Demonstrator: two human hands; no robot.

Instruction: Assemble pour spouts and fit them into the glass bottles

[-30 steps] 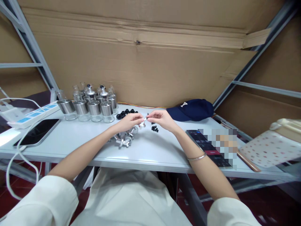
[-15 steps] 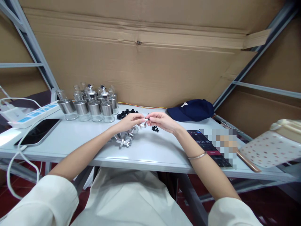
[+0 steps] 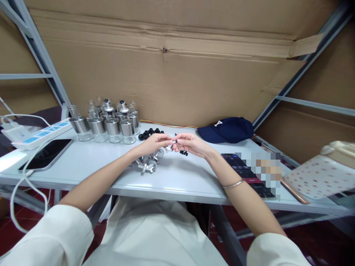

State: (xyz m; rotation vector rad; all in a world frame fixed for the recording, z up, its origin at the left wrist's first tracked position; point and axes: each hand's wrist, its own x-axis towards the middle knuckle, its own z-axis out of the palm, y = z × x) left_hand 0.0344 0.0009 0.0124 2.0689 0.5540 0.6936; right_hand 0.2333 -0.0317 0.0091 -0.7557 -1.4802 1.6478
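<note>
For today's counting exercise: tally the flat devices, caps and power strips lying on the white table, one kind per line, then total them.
Phones: 2, a dark one at the left and one at the right showing a timer
Navy caps: 1
Power strips: 1
Total: 4

This looks like a small packing or assembly workshop. A plain white table (image 3: 83,162) stands inside a grey metal rack frame (image 3: 41,59) that is lined with big sheets of brown cardboard (image 3: 177,74). On the table are many same glass bottles with metal collars (image 3: 111,125), a heap of metal spout parts (image 3: 145,164) and small black caps (image 3: 151,132), as in serial work
</note>
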